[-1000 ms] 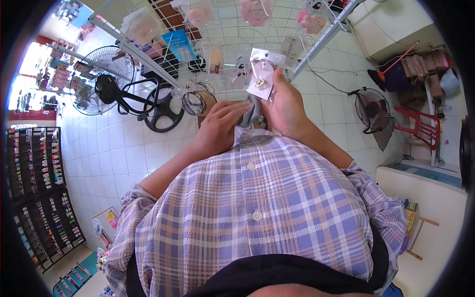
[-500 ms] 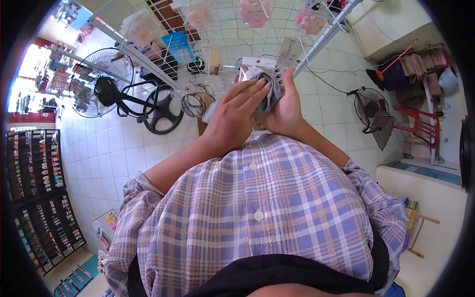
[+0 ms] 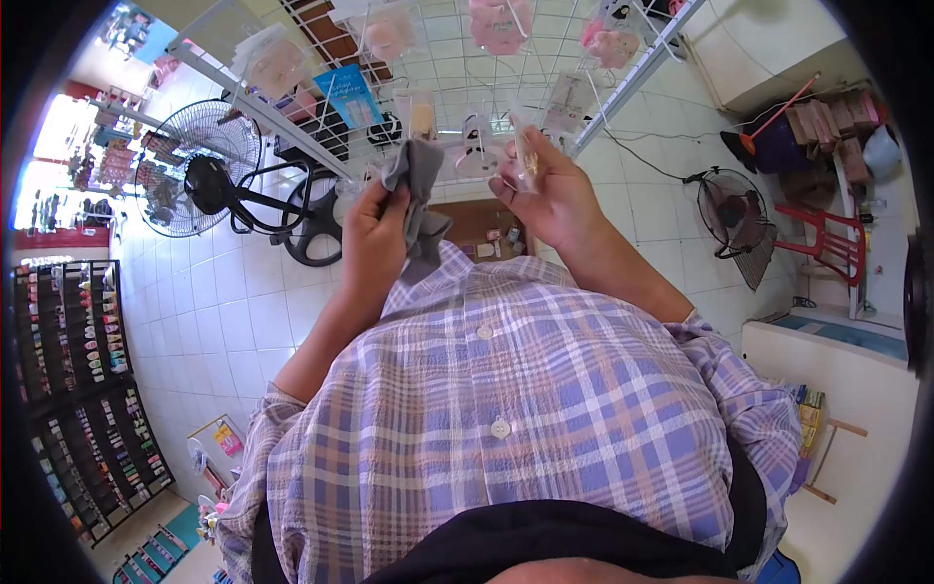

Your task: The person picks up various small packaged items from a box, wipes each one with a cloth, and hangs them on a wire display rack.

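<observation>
A grey cloth (image 3: 420, 200) hangs bunched from my left hand (image 3: 375, 234), whose thumb and fingers pinch it. To the right, my right hand (image 3: 559, 200) grips a small clear plastic packet (image 3: 526, 161) with something gold-coloured inside. The two hands are apart, both just in front of a white wire rack (image 3: 457, 58). Packaged goods hang on the rack, among them a blue packet (image 3: 350, 95), a pink item (image 3: 500, 24) and a clear packet with a white card (image 3: 476, 146) between my hands.
A black standing fan (image 3: 209, 180) is at the left, with a dark display shelf (image 3: 83, 389) below it. At the right are another fan (image 3: 732, 214) and a red chair (image 3: 827, 243). A brown box (image 3: 472, 219) with small items lies below the rack.
My hands have moved apart. The cloth, earlier pressed between them over a packet, now hangs from my left hand. My right hand now holds a clear packet upright.
</observation>
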`<state>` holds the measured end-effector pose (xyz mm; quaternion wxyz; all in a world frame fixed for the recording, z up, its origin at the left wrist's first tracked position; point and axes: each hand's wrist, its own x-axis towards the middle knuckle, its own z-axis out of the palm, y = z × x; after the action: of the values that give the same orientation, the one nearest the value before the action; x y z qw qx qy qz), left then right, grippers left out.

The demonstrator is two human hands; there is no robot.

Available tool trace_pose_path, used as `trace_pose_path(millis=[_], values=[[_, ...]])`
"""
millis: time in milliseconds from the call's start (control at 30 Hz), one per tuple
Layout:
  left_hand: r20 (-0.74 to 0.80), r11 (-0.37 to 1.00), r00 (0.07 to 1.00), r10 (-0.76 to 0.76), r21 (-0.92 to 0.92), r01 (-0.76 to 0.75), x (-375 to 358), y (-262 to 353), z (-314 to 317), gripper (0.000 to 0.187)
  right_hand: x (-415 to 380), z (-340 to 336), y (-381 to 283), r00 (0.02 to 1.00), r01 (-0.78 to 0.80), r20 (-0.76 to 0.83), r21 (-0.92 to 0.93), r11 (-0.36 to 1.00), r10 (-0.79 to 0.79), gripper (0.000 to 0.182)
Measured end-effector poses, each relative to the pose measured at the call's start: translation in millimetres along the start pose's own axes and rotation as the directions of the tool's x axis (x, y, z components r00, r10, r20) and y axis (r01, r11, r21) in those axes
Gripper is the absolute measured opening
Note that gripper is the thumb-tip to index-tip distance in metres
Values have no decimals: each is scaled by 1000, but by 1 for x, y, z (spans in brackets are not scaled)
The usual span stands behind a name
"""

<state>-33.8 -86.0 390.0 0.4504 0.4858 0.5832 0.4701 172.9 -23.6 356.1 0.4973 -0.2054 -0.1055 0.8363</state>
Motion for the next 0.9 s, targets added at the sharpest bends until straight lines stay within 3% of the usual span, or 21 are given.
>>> trace_pose_path(millis=[33, 67, 100, 133, 200, 233, 300, 333, 400, 433, 600, 667, 733, 800, 900], values=[[-4, 995, 995, 102, -2, -102, -2, 1, 6, 16, -3, 4, 5, 1000, -8, -4, -1, 1000, 8, 36], [-10, 979, 979, 204, -3, -204, -4, 3, 13, 14, -8, 10, 13, 1000, 21, -15, -129, 991, -23, 35], [75, 951, 969, 236, 185, -246, -7, 11, 18, 18, -11, 17, 19, 998, 50, -18, -256, 965, -57, 34], [126, 945, 948, 293, 111, -307, -6, 2, 27, 26, -10, 19, 22, 999, 43, -17, -259, 965, -49, 34], [210, 666, 744, 634, 340, -664, 0, 3, 36, 39, -9, 21, 27, 990, -140, -34, -247, 959, 136, 31], [204, 667, 745, 635, 341, -662, 0, 5, 35, 39, -8, 21, 27, 990, -143, -33, -251, 957, 139, 31], [362, 477, 660, 659, 477, -738, -2, 7, 32, 44, -7, 17, 22, 937, -287, 199, -24, 958, 286, 46], [359, 478, 662, 658, 480, -735, -4, 4, 32, 44, -6, 15, 21, 887, -372, 323, 77, 925, 330, 56], [467, 364, 578, 670, 472, -803, -12, -7, 29, 45, -7, 11, 22, 873, -359, 370, 46, 932, 318, 63], [464, 367, 581, 669, 474, -801, -13, -8, 28, 45, -8, 10, 22, 858, -343, 414, 19, 939, 304, 71], [370, 349, 627, 685, 589, -729, -9, -6, 16, 43, -11, 21, 34, 905, -281, 342, 30, 959, 254, 71], [399, 367, 604, 690, 526, -767, -17, -7, 17, 43, -12, 22, 35, 909, -249, 348, 11, 968, 230, 71], [511, 314, 508, 694, 420, -852, -22, -5, 21, 41, -8, 21, 32, 902, -223, 382, 9, 975, 203, 71], [518, 320, 525, 676, 435, -841, -19, -4, 17, 42, -9, 25, 31, 893, -218, 395, -34, 975, 214, 73], [396, 341, 606, 690, 560, -755, -14, 2, 12, 40, -18, 26, 37, 892, -244, 376, -71, 967, 252, 75]])
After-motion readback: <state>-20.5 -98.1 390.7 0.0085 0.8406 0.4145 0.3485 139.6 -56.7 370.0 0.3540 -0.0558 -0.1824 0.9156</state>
